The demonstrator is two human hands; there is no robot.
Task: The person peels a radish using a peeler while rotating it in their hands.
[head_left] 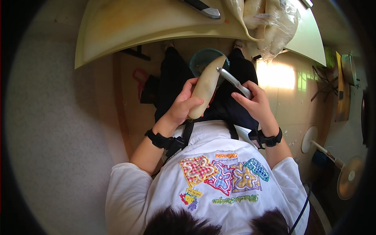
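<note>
A long pale white radish point(207, 88) is held at a slant over my lap, its narrow end pointing up and away from me. My left hand point(185, 102) is wrapped round its thick lower part, thumb on top. My right hand point(255, 102) is closed on the handle of a silver peeler point(235, 81). The peeler's head is beside the radish's upper part; whether it touches cannot be made out. Below the radish, between my legs, stands a teal basin point(197, 58), partly hidden by the radish.
A table point(129, 33) spans the top, bearing a black-handled knife point(203, 8) and a clear plastic bag point(279, 33) of white radishes overhanging its edge. A fan point(349, 178) stands at right. A red-handled dark bag point(147, 84) lies on the floor at left.
</note>
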